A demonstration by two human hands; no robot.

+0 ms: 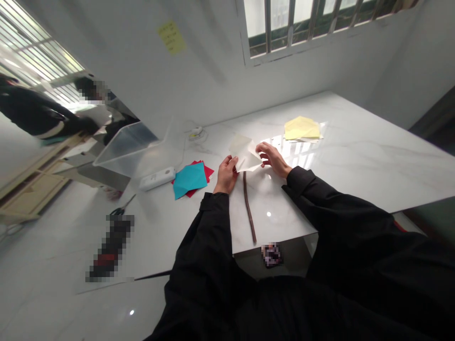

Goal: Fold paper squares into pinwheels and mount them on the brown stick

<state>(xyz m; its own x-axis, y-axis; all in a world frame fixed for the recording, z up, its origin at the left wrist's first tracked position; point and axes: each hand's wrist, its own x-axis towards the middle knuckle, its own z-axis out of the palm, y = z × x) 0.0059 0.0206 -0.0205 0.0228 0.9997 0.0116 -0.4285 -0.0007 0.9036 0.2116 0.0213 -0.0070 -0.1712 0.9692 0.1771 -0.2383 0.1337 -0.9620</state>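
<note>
A white wall (209, 80) is rising behind a large, glossy white table (355, 161) with faint grey veining, and a barred window (313, 23) is letting in light at the upper right. At the far left, a person in black (31, 109) is bending over, with a second person showing only partly beyond. A clear plastic box (119, 154) is standing on the table's left side. Nearer the middle, the wearer's black-sleeved arms are reaching forward. Between them, a thin, dark brown stick (248, 203) is running from beneath a cream sheet of paper (245, 151) toward the table's near edge. The left hand (226, 175) is gripping the sheet's lower left corner, its thumb lying on top. The right hand (273, 158) is curling its fingers at the sheet's right edge; whether they are pinching it, I cannot tell. A white power strip (158, 178) is lying beside a blue sheet (190, 180), which is overlapping red paper (209, 171). Yellow sheets (302, 128) are resting farther right, dark scissors (119, 210) are lying at left, and a yellow note (172, 37) is sticking to the wall.
</note>
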